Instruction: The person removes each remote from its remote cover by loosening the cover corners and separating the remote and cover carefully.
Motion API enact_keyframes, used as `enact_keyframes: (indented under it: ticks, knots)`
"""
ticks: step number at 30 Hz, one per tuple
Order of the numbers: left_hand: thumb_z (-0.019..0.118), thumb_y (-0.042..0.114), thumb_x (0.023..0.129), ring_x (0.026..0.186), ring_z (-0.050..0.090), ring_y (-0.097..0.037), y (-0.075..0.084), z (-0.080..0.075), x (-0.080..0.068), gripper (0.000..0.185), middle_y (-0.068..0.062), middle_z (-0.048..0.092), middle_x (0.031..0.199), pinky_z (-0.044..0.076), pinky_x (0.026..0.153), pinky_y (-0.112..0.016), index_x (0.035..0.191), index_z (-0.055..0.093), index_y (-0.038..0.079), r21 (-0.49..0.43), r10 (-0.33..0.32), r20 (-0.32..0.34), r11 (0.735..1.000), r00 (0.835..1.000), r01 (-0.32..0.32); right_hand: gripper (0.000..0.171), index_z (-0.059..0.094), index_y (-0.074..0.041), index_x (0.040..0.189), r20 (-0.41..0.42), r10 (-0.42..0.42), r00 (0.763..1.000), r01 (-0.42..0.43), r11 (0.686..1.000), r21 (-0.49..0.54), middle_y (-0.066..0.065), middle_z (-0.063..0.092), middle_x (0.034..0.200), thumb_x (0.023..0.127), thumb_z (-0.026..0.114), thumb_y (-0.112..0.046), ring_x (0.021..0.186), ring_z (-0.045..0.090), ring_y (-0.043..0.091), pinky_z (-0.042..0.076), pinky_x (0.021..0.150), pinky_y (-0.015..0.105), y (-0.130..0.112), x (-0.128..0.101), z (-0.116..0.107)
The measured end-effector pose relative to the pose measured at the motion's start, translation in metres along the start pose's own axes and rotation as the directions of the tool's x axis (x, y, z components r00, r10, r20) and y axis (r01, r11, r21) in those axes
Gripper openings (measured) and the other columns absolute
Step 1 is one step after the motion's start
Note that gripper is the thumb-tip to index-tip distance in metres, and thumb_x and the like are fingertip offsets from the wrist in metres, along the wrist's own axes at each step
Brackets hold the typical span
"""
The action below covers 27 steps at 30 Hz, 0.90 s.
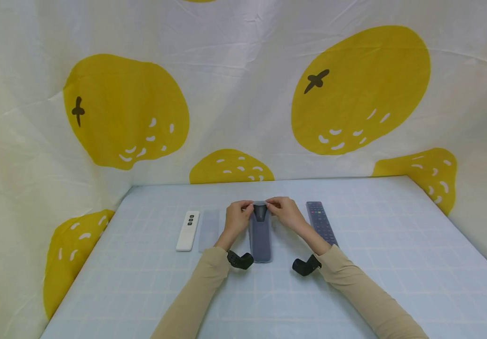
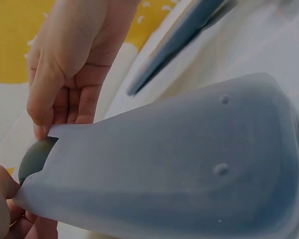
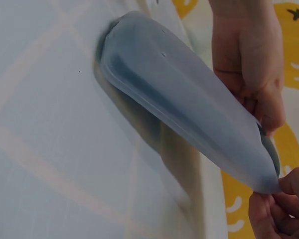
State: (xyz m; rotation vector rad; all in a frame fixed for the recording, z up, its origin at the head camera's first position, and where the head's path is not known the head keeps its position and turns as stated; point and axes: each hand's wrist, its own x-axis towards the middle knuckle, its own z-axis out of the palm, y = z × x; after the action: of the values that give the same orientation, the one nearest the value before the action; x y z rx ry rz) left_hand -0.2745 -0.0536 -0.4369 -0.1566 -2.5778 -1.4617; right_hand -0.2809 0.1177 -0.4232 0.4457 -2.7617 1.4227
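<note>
1. At the middle of the table [image 1: 353, 292], toward its back edge, a person in tan sleeves is working on a dark remote [image 1: 260, 213] that is lying inside a translucent grey sleeve [image 1: 260, 240].
2. Only the remote's far tip is showing out of the sleeve's open mouth; the rest is already covered, with the closed end pointing toward the front edge.
3. The left hand [image 1: 238, 217] is pinching the left lip of the sleeve's mouth between thumb and fingertips, fingers curled and clamped on the soft rim.
4. The right hand [image 1: 284, 212] is doing the same on the right lip, so both hands are stretching the opening across the remote's tip.
5. From the wrist views, the sleeve [image 2: 179, 164] is lifting off the surface at the mouth end, its rim taut between the two pinches.
6. I judge the step in hand to be seating the last of the remote in its cover; the next move seems to call for an even pull over the tip without letting the rim slip.
7. Toward the left edge, a white remote [image 1: 187, 230] is lying beside a second clear sleeve [image 1: 209, 230]; just right of the hands, a long dark remote [image 1: 321, 222] is resting bare.
</note>
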Motion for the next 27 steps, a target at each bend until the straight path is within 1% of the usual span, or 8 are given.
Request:
enact_keyframes:
  ticks: [1,2,6,10,15,18,22,27]
  knots:
    - [0.056,0.015,0.094,0.077,0.064,-0.018,0.001,0.000,0.000,0.025,-0.015,0.072,0.099,0.051,0.062,-0.026,0.110,0.071,0.001,0.002,-0.003,0.001,1.000,1.000,0.003,0.027,0.066,0.003,0.117,-0.007,0.002,1.000,-0.002,1.000,-0.001,0.021,0.071,0.106,0.097,0.054,-0.011,0.086,0.070,0.026,0.056,0.072,0.033,0.000,0.000,0.000]
    - [0.056,0.015,0.095,0.078,0.064,-0.020,0.001,0.000,0.001,0.026,-0.015,0.072,0.101,0.051,0.063,-0.027,0.111,0.070,0.002,-0.004,-0.024,0.011,1.000,1.000,0.024,0.027,0.066,0.003,0.117,-0.018,0.000,1.000,0.000,1.000,-0.002,0.020,0.071,0.105,0.097,0.054,-0.011,0.085,0.070,0.026,0.056,0.072,0.033,0.000,0.000,0.000]
    - [0.055,0.015,0.096,0.072,0.061,-0.016,0.004,-0.001,0.004,0.025,-0.014,0.072,0.098,0.047,0.059,-0.023,0.112,0.070,0.003,-0.006,-0.028,0.010,1.000,1.000,0.028,0.024,0.069,0.001,0.112,-0.078,-0.023,0.997,0.023,1.000,-0.002,0.019,0.072,0.102,0.097,0.055,-0.012,0.082,0.071,0.026,0.056,0.071,0.033,-0.001,0.001,0.000]
    - [0.055,0.014,0.096,0.067,0.057,-0.012,0.009,-0.004,0.007,0.024,-0.012,0.073,0.093,0.045,0.057,-0.021,0.111,0.070,0.004,0.001,-0.004,-0.011,1.000,1.000,0.004,0.023,0.070,0.000,0.108,-0.136,-0.051,0.989,0.051,0.999,-0.003,0.017,0.073,0.095,0.096,0.057,-0.014,0.078,0.070,0.027,0.055,0.066,0.030,-0.004,0.002,-0.001]
    - [0.054,0.014,0.096,0.066,0.058,-0.014,0.016,-0.007,0.009,0.025,-0.012,0.073,0.091,0.046,0.057,-0.024,0.111,0.071,0.004,0.009,0.032,-0.023,0.999,0.999,-0.031,0.021,0.072,-0.002,0.104,-0.201,-0.082,0.976,0.082,0.997,-0.011,0.014,0.073,0.089,0.096,0.057,-0.015,0.075,0.067,0.025,0.051,0.062,0.027,-0.009,0.002,-0.004]
    - [0.053,0.014,0.096,0.064,0.058,-0.014,0.020,-0.008,0.011,0.026,-0.013,0.072,0.088,0.046,0.056,-0.024,0.112,0.070,0.004,0.012,0.039,-0.021,0.999,0.999,-0.038,0.020,0.072,-0.002,0.103,-0.223,-0.093,0.970,0.092,0.996,-0.014,0.014,0.072,0.087,0.096,0.057,-0.014,0.073,0.066,0.024,0.049,0.061,0.026,-0.010,0.004,-0.006]
    - [0.053,0.013,0.095,0.064,0.056,-0.014,0.023,-0.010,0.012,0.026,-0.012,0.072,0.088,0.045,0.056,-0.024,0.112,0.070,0.005,0.010,0.029,-0.019,1.000,0.999,-0.029,0.019,0.072,-0.002,0.102,-0.243,-0.099,0.965,0.098,0.995,-0.014,0.014,0.072,0.086,0.094,0.057,-0.013,0.072,0.067,0.025,0.050,0.062,0.027,-0.011,0.005,-0.007]
    - [0.055,0.012,0.094,0.068,0.061,-0.016,0.027,-0.010,0.013,0.025,-0.013,0.072,0.091,0.049,0.059,-0.024,0.111,0.071,0.004,-0.021,0.019,-0.023,1.000,1.000,-0.019,0.018,0.072,-0.002,0.100,-0.263,-0.108,0.959,0.112,0.994,-0.001,0.014,0.072,0.085,0.093,0.058,-0.012,0.071,0.066,0.021,0.051,0.062,0.027,-0.009,0.007,-0.009]
